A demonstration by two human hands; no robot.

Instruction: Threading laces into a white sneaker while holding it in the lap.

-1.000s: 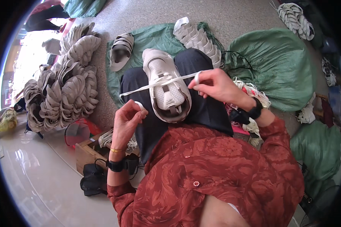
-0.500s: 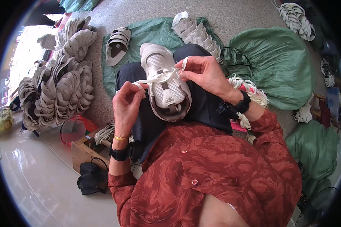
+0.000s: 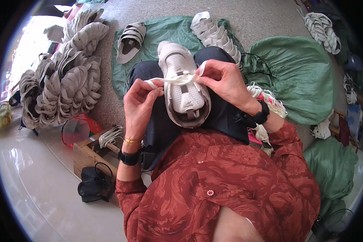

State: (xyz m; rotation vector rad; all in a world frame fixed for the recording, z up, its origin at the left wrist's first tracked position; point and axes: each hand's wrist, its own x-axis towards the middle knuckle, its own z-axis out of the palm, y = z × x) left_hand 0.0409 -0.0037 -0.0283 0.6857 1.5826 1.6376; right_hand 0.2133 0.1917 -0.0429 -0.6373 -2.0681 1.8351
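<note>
A white mesh shoe upper (image 3: 186, 103) lies on my lap between my knees, its opening toward me. White shoelace (image 3: 173, 80) crosses over its tongue. My left hand (image 3: 140, 101), left of the shoe, is closed in a pinch on one lace end. At the right side of the lacing, my right hand (image 3: 220, 78) pinches the other end, a short loop of lace standing above its fingers. Between the two hands the lace runs nearly straight across the shoe. Whether a knot sits under my right fingertips, I cannot tell.
Stacked grey-white shoe uppers (image 3: 64, 86) heap up at the left. On a green cloth (image 3: 161, 30) ahead lie a single upper (image 3: 131, 42) and a nested row (image 3: 215, 36). A wooden box (image 3: 86, 155) stands lower left, a green sack (image 3: 298, 76) right, with white laces (image 3: 266, 99) beside my leg.
My left hand has drawn nearer to the shoe and slightly higher. The lace between my hands lies straighter across it. The whole view has shifted slightly.
</note>
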